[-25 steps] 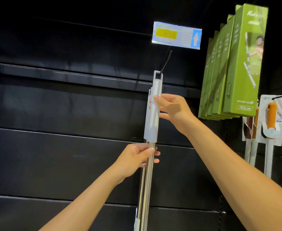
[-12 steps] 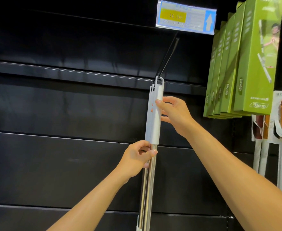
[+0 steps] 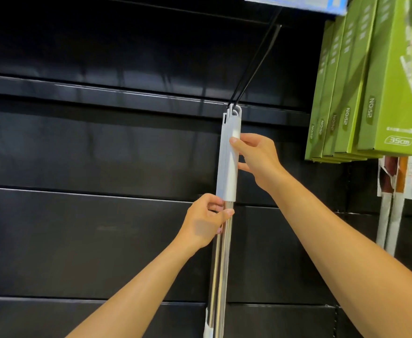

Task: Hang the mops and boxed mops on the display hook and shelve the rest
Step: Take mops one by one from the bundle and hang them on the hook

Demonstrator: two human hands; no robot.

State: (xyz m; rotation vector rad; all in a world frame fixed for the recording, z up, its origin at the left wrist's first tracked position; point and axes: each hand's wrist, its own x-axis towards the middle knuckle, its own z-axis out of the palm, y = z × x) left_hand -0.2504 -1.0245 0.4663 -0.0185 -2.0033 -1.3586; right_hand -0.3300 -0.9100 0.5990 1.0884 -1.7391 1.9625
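Mops with grey plastic handles [image 3: 227,172] and shiny steel poles [image 3: 220,264] hang upright in the middle, their top loops on a black display hook [image 3: 253,67]. My right hand [image 3: 257,158] pinches the grey handle of the front mop from the right. My left hand [image 3: 206,220] grips the steel poles just under the grey handles. The mop heads are out of view below. Green boxed mops [image 3: 368,93] hang in a row at the upper right.
A black slatted wall panel [image 3: 90,154] fills the background. A blue and white price tag [image 3: 297,2] sits at the hook's outer end. Packaged tools with orange handles and white shafts [image 3: 399,191] hang at the right edge, below the green boxes.
The mops' loops have slid back along the hook toward the wall. Both hands kept their hold and moved forward with them, and the view came closer.
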